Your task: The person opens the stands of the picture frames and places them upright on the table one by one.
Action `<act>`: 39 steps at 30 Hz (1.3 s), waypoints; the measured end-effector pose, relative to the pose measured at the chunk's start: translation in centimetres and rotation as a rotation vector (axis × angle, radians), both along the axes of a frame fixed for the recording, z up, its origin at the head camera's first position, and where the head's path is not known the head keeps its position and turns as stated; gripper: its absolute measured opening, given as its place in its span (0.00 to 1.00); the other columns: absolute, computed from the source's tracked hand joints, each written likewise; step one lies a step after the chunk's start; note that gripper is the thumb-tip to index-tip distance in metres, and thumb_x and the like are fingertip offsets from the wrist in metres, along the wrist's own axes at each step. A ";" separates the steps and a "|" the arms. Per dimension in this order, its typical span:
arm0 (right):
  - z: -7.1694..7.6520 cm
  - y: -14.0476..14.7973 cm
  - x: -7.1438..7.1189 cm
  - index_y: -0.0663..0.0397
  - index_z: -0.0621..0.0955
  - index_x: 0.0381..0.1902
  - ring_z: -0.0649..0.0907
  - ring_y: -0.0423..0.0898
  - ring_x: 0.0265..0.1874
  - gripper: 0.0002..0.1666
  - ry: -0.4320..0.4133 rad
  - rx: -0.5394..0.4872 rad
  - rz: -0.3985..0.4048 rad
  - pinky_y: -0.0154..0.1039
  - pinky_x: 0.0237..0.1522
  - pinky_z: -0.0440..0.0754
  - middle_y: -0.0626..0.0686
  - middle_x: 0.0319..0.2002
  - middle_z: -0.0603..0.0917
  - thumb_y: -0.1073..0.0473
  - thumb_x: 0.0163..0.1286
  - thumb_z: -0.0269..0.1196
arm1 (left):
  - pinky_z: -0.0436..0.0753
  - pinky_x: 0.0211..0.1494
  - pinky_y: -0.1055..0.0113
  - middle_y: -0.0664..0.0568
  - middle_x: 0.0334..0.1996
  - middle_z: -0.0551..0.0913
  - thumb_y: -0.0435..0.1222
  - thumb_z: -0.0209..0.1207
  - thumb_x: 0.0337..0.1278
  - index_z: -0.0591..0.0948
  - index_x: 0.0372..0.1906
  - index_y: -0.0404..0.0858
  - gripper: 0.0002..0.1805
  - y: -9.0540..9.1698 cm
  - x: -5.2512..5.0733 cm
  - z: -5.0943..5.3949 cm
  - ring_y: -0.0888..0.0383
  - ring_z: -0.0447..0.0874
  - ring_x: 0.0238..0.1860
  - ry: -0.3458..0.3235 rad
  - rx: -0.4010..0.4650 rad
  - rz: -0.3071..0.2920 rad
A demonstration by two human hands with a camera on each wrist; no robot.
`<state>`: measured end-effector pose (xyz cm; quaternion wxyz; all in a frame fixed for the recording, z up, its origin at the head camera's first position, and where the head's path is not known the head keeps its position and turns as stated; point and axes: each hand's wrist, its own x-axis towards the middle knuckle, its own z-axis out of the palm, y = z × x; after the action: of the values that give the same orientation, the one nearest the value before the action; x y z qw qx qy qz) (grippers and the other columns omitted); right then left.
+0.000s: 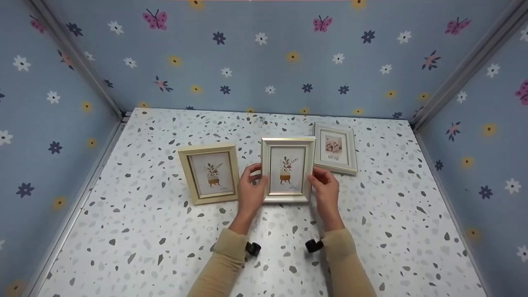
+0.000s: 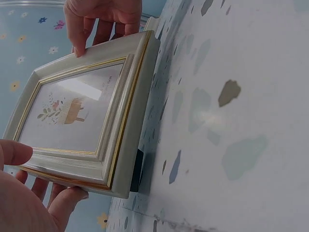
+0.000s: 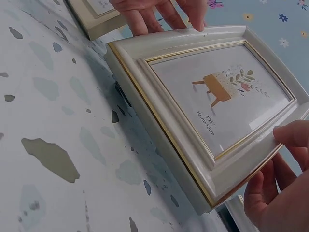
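A white picture frame with gold trim [image 1: 287,198] is held near the middle of the table, its picture of a potted plant facing me. My left hand [image 1: 251,190] grips its left edge, thumb on the front and fingers behind. On the opposite edge my right hand [image 1: 327,192] pinches it the same way. In the right wrist view the frame [image 3: 231,181] is tilted, its lower edge close to the tabletop. The left wrist view shows a dark piece [image 2: 137,170] behind the frame, probably its stand, mostly hidden.
A cream picture frame [image 1: 187,177] stands at the left, leaning back. Behind and to the right lies another white frame [image 1: 352,150] with a flower picture. The speckled white table [image 1: 136,231] is bordered by blue patterned walls [image 1: 264,62] at the back and sides.
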<state>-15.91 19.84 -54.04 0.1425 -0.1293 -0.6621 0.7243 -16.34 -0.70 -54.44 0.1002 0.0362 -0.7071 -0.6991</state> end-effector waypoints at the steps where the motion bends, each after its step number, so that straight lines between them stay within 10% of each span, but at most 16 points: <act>1: 0.0 0.0 0.1 0.66 0.82 0.50 0.80 0.49 0.45 0.16 -0.003 0.004 0.002 0.35 0.46 0.80 0.59 0.45 0.83 0.72 0.63 0.67 | 0.80 0.50 0.57 0.52 0.52 0.81 0.31 0.64 0.60 0.80 0.54 0.45 0.18 0.0 0.0 0.0 0.54 0.82 0.46 0.004 0.002 0.000; 39: 2.6 0.9 4.1 0.67 0.86 0.45 0.82 0.47 0.40 0.14 0.091 0.134 0.006 0.33 0.39 0.82 0.56 0.38 0.86 0.67 0.61 0.73 | 0.85 0.41 0.60 0.47 0.45 0.82 0.29 0.69 0.56 0.80 0.60 0.40 0.25 0.1 0.8 0.2 0.49 0.84 0.39 0.118 -0.001 -0.005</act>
<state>-11.82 20.70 -51.46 0.1785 -0.0845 -0.7023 0.6839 -15.51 -0.64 -54.23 0.1400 -0.0072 -0.7005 -0.6997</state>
